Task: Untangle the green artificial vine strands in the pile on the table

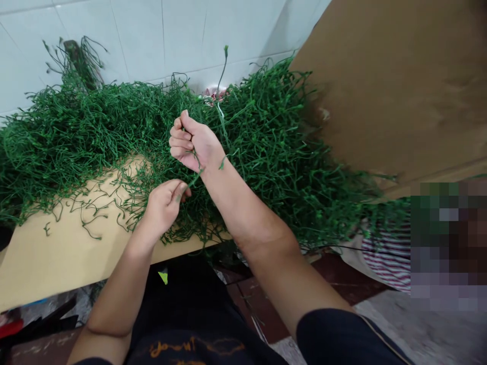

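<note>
My left hand (163, 205) pinches the lower end of a thin green stem (196, 178) between thumb and fingers. Just above and to the right, my right hand (196, 142) is turned palm up with its fingers curled in, and the stem runs up into its palm. What lies deeper inside those fingers is hidden. Behind and around both hands spreads a large heap of green stems (274, 152) with small bud-like tips. One longer stem (222, 71) sticks up above the heap behind my right hand.
A cardboard sheet (49, 263) lies under the heap, with several loose stems on it. Another large cardboard panel (399, 86) stands at the right. White tiled wall (133, 35) closes off the back. At far right are striped cloth (388, 258) and a blurred-out patch.
</note>
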`<state>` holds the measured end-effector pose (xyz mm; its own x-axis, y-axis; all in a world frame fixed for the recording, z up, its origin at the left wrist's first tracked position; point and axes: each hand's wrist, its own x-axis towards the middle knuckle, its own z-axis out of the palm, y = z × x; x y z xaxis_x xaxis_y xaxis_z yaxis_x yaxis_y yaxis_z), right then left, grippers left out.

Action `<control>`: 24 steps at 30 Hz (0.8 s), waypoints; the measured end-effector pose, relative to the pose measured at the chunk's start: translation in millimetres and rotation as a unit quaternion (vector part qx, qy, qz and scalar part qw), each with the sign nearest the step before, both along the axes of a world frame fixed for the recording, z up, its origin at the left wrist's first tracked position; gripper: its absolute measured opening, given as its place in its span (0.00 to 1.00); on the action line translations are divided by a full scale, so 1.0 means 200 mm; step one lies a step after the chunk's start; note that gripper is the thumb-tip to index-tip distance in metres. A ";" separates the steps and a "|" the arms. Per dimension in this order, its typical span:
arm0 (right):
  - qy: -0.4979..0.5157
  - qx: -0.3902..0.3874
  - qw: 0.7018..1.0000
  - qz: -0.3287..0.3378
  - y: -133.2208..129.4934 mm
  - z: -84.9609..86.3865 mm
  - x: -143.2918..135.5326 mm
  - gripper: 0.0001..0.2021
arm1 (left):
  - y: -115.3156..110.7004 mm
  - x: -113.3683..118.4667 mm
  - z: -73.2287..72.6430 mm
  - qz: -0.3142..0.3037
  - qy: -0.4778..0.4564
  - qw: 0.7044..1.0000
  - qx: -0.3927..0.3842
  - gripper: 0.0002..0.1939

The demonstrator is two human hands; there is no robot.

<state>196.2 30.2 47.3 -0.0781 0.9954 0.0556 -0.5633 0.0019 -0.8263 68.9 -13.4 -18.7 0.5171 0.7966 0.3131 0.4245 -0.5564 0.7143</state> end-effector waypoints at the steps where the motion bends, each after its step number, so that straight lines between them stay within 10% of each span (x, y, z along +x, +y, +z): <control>1: 0.001 -0.002 1.000 -0.007 0.00 0.00 0.01 0.20 | 0.00 -0.01 0.00 0.000 -0.008 1.000 0.000 0.20; 11: 0.044 -0.049 0.984 -0.168 0.11 0.02 0.17 0.19 | -0.19 -0.16 0.05 -0.123 -0.025 0.991 0.049 0.20; 15: -0.152 -0.018 0.975 -0.161 0.09 0.03 0.23 0.18 | -0.24 -0.34 0.02 -0.122 -0.004 0.992 -0.004 0.17; 24: -0.609 0.099 0.763 -0.193 0.09 0.01 0.19 0.14 | -0.30 -0.56 0.00 -0.057 0.056 0.996 -0.049 0.09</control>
